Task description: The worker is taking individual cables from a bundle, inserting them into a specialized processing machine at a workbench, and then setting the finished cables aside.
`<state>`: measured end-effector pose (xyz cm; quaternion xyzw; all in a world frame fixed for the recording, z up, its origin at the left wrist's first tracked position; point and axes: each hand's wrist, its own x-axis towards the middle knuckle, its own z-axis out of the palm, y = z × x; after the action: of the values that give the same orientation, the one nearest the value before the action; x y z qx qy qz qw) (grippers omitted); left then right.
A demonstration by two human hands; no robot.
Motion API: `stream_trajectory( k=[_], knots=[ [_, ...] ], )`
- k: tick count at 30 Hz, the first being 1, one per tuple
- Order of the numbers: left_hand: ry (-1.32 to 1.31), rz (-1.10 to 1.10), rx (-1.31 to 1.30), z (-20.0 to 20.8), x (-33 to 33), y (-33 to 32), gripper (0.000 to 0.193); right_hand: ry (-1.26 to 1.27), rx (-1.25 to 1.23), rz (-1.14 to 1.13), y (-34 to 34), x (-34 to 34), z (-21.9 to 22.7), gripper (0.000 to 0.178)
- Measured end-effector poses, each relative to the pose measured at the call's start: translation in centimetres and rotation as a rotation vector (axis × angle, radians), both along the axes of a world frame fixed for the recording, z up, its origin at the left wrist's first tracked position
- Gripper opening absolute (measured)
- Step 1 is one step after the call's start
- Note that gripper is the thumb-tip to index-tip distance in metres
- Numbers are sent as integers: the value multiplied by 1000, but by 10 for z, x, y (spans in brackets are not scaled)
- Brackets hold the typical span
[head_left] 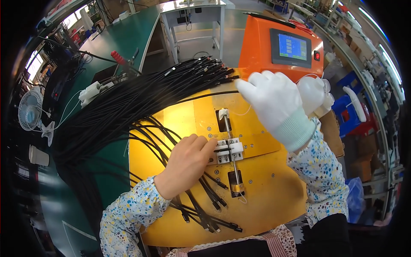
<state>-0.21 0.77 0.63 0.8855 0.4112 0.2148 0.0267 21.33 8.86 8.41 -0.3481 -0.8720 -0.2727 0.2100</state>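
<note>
My bare left hand (188, 162) is closed beside a white clamp block (235, 148) on the yellow worktable (261, 184). A short black cable end (222, 150) runs from its fingertips into the block. A thin metal rod (230, 139) crosses over the block lengthwise. Up and to the right, my right hand (272, 100), in a white glove, has its fingers curled in at the end of a single black cable (205, 95). The tip of that cable is hidden at the glove. Several loose black cables (205, 214) with connector ends lie under and in front of my left wrist.
A large bundle of black cables (128, 98) spreads across the left and back. Behind my right hand stands an orange machine (257, 43) with a touch screen (292, 46). A white plastic bottle (311, 93) is at the right; a small fan (31, 109) is far left.
</note>
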Motion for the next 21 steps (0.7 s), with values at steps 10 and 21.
stream_trajectory(
  k=[10,21],
  knots=[
    [-113,-56,-53,21,-4,2,14,253,-303,-109,-21,24,-22,12],
    [309,-619,-817,49,-11,-40,23,738,-1022,47,-66,29,-25,18]
  ],
)
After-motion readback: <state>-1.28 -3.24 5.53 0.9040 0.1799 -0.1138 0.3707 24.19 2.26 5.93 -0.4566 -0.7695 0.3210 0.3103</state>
